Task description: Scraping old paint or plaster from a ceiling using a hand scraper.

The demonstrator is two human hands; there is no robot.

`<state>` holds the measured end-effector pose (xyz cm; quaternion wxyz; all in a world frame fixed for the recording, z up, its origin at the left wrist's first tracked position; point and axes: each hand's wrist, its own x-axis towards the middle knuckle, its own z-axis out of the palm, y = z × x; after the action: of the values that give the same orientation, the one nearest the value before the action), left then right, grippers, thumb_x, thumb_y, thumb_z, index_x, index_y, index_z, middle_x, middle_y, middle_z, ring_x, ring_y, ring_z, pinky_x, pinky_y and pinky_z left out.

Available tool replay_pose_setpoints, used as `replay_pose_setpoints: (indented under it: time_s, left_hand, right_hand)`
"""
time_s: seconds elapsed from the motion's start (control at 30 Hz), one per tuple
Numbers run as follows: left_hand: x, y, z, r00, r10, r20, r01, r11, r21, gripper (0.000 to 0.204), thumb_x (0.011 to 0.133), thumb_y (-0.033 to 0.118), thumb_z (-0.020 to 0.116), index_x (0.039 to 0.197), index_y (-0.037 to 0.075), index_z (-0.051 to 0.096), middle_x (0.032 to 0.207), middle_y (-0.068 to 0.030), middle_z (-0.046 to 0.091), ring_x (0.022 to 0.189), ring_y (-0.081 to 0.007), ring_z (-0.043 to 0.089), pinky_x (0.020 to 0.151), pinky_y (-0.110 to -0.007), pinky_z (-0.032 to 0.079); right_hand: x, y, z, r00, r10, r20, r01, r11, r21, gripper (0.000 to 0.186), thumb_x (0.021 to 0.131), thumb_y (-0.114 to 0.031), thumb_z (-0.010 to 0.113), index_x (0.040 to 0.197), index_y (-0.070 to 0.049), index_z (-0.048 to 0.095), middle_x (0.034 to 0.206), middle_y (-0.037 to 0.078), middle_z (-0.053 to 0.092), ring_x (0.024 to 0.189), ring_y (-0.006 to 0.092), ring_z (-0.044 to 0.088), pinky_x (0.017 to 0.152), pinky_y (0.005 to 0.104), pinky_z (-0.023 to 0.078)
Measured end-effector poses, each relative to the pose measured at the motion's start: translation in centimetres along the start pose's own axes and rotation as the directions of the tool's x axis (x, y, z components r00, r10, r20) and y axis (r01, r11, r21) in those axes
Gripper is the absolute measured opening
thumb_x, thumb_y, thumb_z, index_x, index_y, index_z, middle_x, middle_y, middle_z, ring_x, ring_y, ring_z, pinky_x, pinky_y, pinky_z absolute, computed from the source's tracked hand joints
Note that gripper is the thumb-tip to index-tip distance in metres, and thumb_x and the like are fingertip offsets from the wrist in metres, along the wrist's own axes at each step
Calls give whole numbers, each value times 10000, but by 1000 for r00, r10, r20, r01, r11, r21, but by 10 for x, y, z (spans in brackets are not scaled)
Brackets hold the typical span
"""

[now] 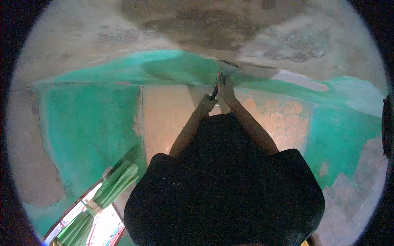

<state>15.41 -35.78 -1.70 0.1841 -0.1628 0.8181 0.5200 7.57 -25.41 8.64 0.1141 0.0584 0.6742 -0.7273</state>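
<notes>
A scraper with a wide flat blade (229, 64) is pressed against the wall ahead, where green paint (180, 67) borders bare grey plaster (197, 33). My left hand (207, 104) is closed around the lower end of its dark handle (214, 94). Higher up, my right hand (225, 88) grips the tool close under the blade, its fingers partly in shadow. Both forearms reach forward, the hands almost touching. My right hand hides the middle of the scraper.
Beige floor tiles (164, 119) lie below my arms. Green side walls with bare patches stand left (90, 127) and right (336, 135). At the lower left, a tied green curtain (117, 184) hangs by a bright window (108, 221). A dark object (387, 127) shows at the right rim.
</notes>
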Motion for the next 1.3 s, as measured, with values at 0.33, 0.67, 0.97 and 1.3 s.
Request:
replay_pose_setpoints:
  time_s: [0.33, 0.67, 0.97, 1.3]
  left_hand:
    - [-5, 41, -14, 981, -66, 182, 87, 990, -109, 350, 621, 253, 590, 561, -79, 495, 495, -100, 459, 432, -154, 437, 440, -325, 360]
    - [9, -15, 2, 975, -90, 201, 136, 965, -225, 284, 686, 213, 556, 540, -23, 496, 472, -61, 448, 440, -128, 458, 420, -308, 362]
    - [8, 23, -16, 927, -216, 306, 236, 971, -27, 229, 672, 215, 589, 644, -11, 565, 531, -103, 485, 497, -164, 480, 475, -322, 361]
    - [-6, 31, -17, 942, -64, 329, 126, 977, -172, 272, 690, 210, 559, 543, 6, 455, 443, -35, 405, 368, -135, 397, 370, -291, 330]
  right_hand:
    - [-9, -17, 2, 903, -429, -25, 360, 786, -502, 305, 850, -283, 431, 809, 18, 416, 626, 104, 455, 584, 175, 484, 523, 328, 383]
    - [7, 14, 13, 867, -497, 37, 451, 751, -481, 274, 848, -265, 435, 904, -1, 386, 665, 94, 439, 565, 186, 446, 513, 347, 379]
    - [17, 36, -6, 991, -105, 87, 136, 783, -607, 288, 811, -136, 467, 1025, 52, 425, 924, 215, 481, 858, 323, 466, 763, 385, 396]
    - [10, 2, 3, 995, -35, -94, 25, 994, -102, 321, 830, -274, 456, 920, 34, 433, 893, 183, 517, 847, 267, 479, 666, 408, 391]
